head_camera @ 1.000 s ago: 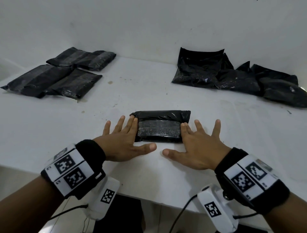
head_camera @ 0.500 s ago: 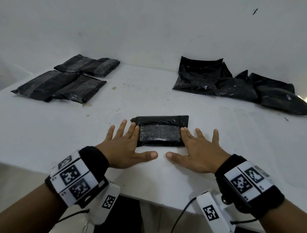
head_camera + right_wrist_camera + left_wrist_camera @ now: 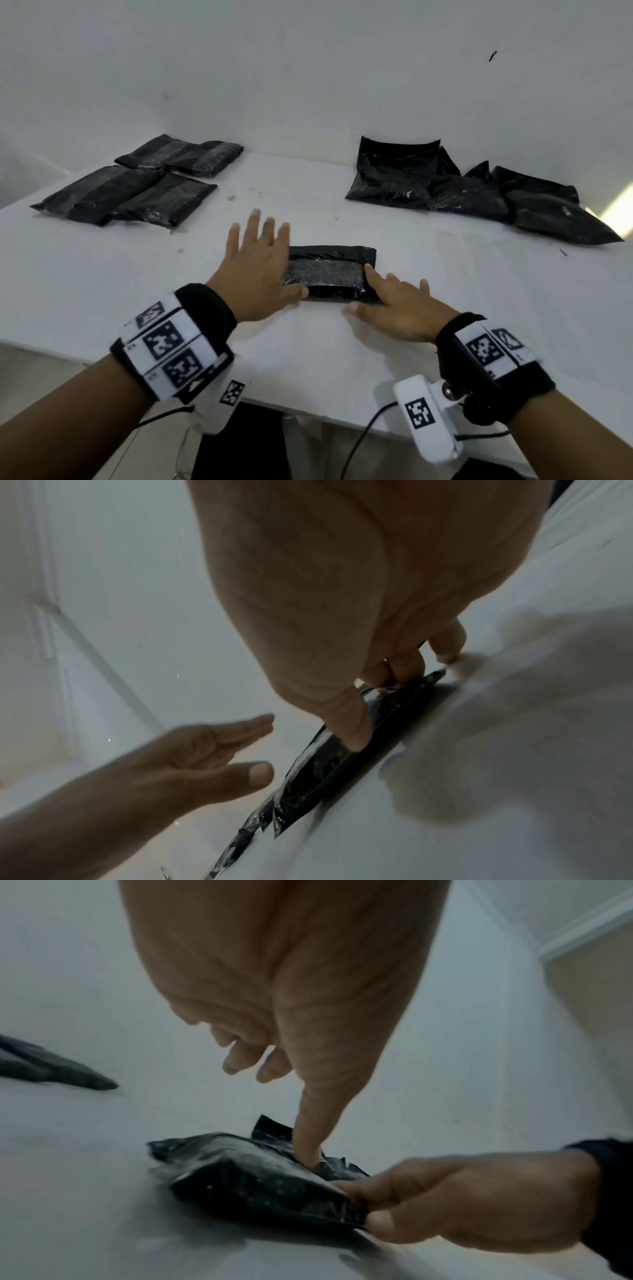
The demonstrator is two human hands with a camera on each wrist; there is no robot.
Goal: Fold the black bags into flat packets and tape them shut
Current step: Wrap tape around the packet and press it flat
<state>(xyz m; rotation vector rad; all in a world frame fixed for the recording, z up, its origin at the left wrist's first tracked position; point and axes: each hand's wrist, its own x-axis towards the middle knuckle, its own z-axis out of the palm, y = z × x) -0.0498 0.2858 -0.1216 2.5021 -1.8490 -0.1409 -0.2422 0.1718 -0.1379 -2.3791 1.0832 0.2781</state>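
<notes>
A folded black packet [image 3: 329, 274] lies flat near the middle of the white table [image 3: 479, 308]. My left hand [image 3: 263, 267] hovers over its left end with the fingers spread and lifted. Only the left thumb [image 3: 308, 1150] reaches down to the packet [image 3: 246, 1177]. My right hand [image 3: 394, 298] lies flat at the right end, its straight fingers resting on the plastic and its thumb by the front edge. In the right wrist view the right thumb [image 3: 356, 737] presses on the packet [image 3: 318, 772], and the left hand [image 3: 212, 750] is open beside it.
Several finished flat black packets [image 3: 137, 188] lie at the back left. A heap of unfolded black bags [image 3: 462, 192] sits at the back right against the white wall. The table's near edge [image 3: 308, 404] runs just below my wrists.
My left hand has lifted off the table and moved forward over the packet's left end, fingers spread. The right hand stays at the right end. The packet has not moved.
</notes>
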